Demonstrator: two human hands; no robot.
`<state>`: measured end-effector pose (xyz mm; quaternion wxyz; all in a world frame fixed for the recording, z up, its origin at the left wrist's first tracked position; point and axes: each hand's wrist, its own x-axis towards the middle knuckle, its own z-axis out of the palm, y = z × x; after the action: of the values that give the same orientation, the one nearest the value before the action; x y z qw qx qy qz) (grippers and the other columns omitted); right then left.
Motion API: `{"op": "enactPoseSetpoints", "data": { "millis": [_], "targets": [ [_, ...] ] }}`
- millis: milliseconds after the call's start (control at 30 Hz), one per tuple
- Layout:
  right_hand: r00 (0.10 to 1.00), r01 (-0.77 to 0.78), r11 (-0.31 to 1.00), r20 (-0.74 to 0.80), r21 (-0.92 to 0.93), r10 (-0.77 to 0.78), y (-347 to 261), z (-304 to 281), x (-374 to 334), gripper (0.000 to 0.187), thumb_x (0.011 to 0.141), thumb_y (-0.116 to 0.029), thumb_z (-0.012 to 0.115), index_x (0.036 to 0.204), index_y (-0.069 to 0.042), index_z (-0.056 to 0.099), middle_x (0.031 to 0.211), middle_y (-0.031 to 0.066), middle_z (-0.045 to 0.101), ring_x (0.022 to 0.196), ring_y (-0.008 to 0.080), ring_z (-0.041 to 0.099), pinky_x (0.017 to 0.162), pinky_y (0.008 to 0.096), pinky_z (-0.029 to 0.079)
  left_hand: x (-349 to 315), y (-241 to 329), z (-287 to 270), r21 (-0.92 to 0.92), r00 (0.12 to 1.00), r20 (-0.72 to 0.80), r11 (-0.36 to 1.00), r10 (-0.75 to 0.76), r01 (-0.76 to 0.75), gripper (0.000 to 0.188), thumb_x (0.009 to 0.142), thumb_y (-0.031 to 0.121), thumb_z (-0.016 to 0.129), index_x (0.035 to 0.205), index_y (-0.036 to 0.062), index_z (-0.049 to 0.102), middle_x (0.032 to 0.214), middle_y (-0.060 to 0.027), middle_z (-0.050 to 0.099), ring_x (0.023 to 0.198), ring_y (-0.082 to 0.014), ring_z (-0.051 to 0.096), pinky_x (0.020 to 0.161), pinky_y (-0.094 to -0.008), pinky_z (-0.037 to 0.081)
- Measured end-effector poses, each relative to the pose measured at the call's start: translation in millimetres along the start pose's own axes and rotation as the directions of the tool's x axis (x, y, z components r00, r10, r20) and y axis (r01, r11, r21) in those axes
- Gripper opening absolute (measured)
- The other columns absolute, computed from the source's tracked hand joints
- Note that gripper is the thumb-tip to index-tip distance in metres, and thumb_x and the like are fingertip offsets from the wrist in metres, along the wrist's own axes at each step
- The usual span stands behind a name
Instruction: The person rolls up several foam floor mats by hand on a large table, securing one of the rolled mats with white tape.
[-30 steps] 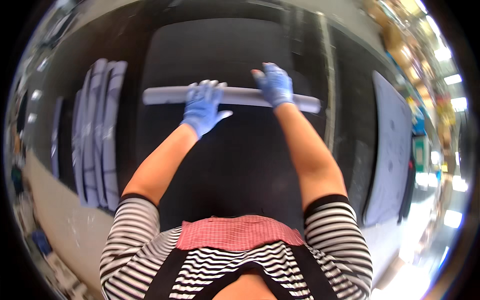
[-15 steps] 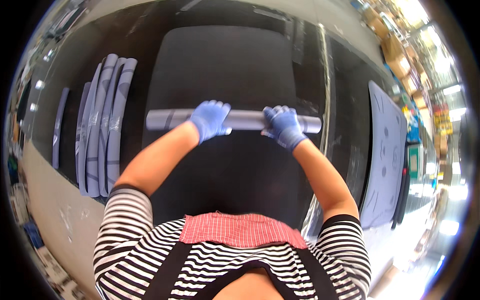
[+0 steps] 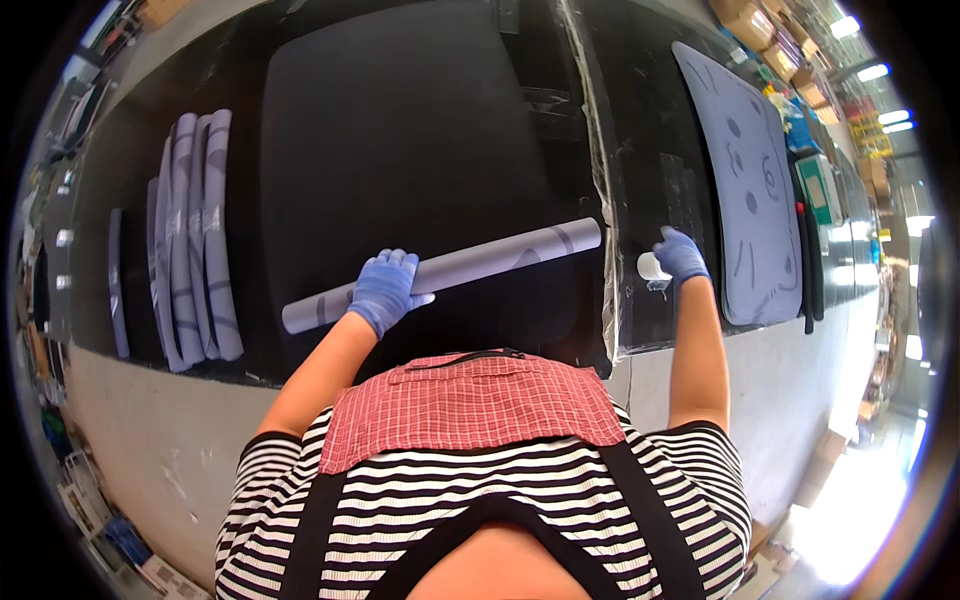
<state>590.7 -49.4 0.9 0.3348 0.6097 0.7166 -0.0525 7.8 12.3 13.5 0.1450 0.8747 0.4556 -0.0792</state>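
A rolled grey-purple mat [image 3: 500,255] with dark markings lies slanted on the black table, its right end farther from me. My left hand [image 3: 385,290], in a blue-purple glove, is closed over the roll left of its middle, thumb on the near side. To the right, past a taped seam, my gloved right hand [image 3: 683,254] is closed at a small white roll of tape [image 3: 652,266]. Its fingertips are curled and partly hidden; a shiny clear strip shows just below the tape.
Several rolled mats [image 3: 214,230] lie side by side at the left, with one thin roll [image 3: 117,280] farther out. A flat printed mat [image 3: 745,190] rests on the right. A dark flat sheet [image 3: 400,130] covers the table's middle. The taped seam [image 3: 603,190] runs front to back.
My right hand has left the rolled mat and moved right to the roll of tape. The mat has come nearer and turned aslant, with my left hand still on it.
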Motion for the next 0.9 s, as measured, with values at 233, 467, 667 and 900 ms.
{"op": "enactPoseSetpoints", "data": {
  "millis": [233, 467, 667, 900],
  "targets": [
    [0.879, -0.473, 0.729, 0.215, 0.495, 0.425, 1, 31, 11, 0.026, 0.086, -0.019, 0.061, 0.098, -0.003, 0.076, 0.094, 0.0244, 0.073, 0.088, 0.0367, 0.074, 0.08, 0.0446, 0.059, -5, 0, -2, 0.078, 0.998, 0.05, 0.997, -0.028, 0.024, 0.068, 0.081, 0.061, 0.073, 0.119, 0.006, 0.062, 0.115, -0.0117, 0.064, 0.115, -0.0281, 0.06, 0.098, -0.0396, 0.049],
    [0.785, 0.54, 0.14, -0.557, 0.83, 0.27, -167, -109, 42, 0.025, 0.092, -0.009, 0.073, 0.116, -0.005, 0.069, 0.102, 0.0034, 0.072, 0.091, 0.0113, 0.068, 0.08, 0.0279, 0.056, -11, -3, -4, 0.059, 0.996, 0.073, 0.997, -0.053, 0.049, 0.073, 0.081, 0.064, 0.072, 0.124, 0.0054, 0.061, 0.119, -0.0131, 0.063, 0.117, -0.0295, 0.059, 0.101, -0.0409, 0.047],
    [0.835, 0.531, -0.191, -0.47, 0.826, 0.288, -336, -162, 85, 0.035, 0.085, -0.013, 0.08, 0.116, -0.002, 0.069, 0.105, 0.0062, 0.074, 0.092, 0.013, 0.071, 0.083, 0.0286, 0.057, -3, -13, -3, -0.2, 0.995, -0.096, 0.978, 0.034, -0.053, 0.083, 0.074, 0.063, 0.079, 0.128, 0.0038, 0.06, 0.119, -0.0144, 0.065, 0.112, -0.031, 0.062, 0.101, -0.0405, 0.048],
    [0.825, 0.563, -0.345, -0.481, 0.751, 0.298, -349, -162, 98, 0.034, 0.087, -0.014, 0.079, 0.118, -0.004, 0.069, 0.109, 0.0078, 0.074, 0.096, 0.0182, 0.072, 0.086, 0.0301, 0.058, 19, -30, 22, -0.974, 0.979, -0.072, 0.225, -0.192, -0.028, 0.044, 0.089, 0.041, 0.078, 0.107, 0.0023, 0.067, 0.097, -0.0064, 0.068, 0.095, -0.0168, 0.063, 0.087, -0.0345, 0.052]
  ]
}}
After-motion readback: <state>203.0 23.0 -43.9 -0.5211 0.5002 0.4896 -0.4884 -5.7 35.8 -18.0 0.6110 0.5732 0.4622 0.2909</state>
